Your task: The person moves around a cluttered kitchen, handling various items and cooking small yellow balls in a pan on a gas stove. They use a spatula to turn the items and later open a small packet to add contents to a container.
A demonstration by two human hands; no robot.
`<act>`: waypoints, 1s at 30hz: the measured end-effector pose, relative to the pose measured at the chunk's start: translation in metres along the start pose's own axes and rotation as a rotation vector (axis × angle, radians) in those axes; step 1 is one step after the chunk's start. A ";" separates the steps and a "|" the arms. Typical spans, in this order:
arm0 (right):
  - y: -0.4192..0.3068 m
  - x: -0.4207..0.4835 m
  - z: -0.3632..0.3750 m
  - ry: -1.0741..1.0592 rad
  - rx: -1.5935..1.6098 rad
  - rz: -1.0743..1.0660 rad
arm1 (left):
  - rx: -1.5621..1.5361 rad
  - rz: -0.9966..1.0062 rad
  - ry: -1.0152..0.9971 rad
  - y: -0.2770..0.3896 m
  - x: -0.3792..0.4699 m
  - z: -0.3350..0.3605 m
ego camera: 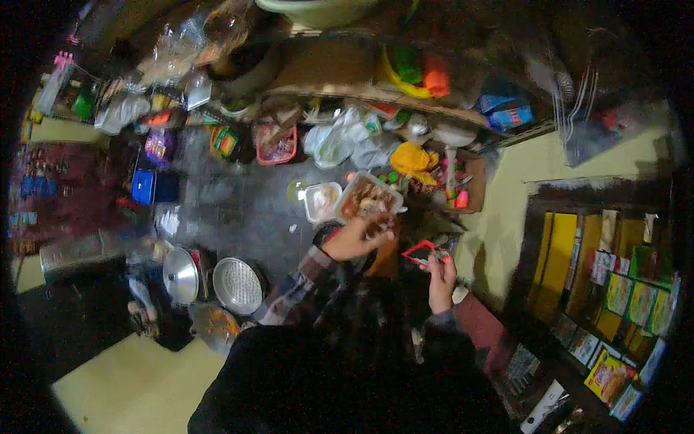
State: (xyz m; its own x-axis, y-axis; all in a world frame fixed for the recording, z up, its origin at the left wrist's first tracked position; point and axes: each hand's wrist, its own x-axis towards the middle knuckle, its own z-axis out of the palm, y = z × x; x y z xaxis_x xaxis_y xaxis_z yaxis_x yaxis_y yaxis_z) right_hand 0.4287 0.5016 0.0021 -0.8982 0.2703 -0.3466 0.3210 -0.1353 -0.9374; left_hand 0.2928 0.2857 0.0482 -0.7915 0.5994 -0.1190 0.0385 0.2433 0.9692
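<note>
My left hand (355, 238) reaches over the near edge of a plastic tub (347, 209) filled with something brown and pale. Its fingers are curled and blurred, and whether they hold anything is unclear. Farther right, my right hand (443, 279) pinches a small flat item with a red edge (418, 252), perhaps a packet. Beside the tub stands a smaller white plastic container (322, 202) with pale contents. A small greenish round dish (296, 190) lies left of that container.
Plastic bags (339, 138), a yellow bag (412, 160) and a red basket (276, 144) line the back of the dark counter (233, 190). An open box (474, 184) is at right. A perforated metal steamer pan (237, 286) and a metal lid (180, 275) are at left. Hanging packets (610, 374) occupy the lower right.
</note>
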 end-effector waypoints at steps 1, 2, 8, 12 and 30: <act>0.003 0.004 0.011 -0.085 0.008 0.031 | -0.014 0.059 0.046 -0.007 -0.022 0.013; 0.006 0.006 0.022 -0.151 -0.022 0.041 | -0.096 -0.108 -0.021 -0.013 -0.041 0.020; 0.051 -0.017 0.085 -0.195 -0.024 0.092 | 0.070 -0.213 0.230 -0.048 -0.106 0.046; 0.081 -0.040 0.095 -0.261 -0.506 -0.253 | 0.207 -0.397 0.352 -0.062 -0.134 0.061; 0.185 -0.016 0.123 -0.116 -0.194 0.173 | 0.063 -0.819 0.482 -0.176 -0.191 0.105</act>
State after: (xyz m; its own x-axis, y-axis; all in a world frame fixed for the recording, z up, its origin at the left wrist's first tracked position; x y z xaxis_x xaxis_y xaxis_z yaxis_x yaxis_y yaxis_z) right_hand 0.4659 0.3547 -0.1613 -0.8499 0.1466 -0.5061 0.5138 0.0181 -0.8577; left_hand 0.5015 0.2085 -0.1223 -0.7530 -0.1512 -0.6404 -0.6178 0.4975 0.6090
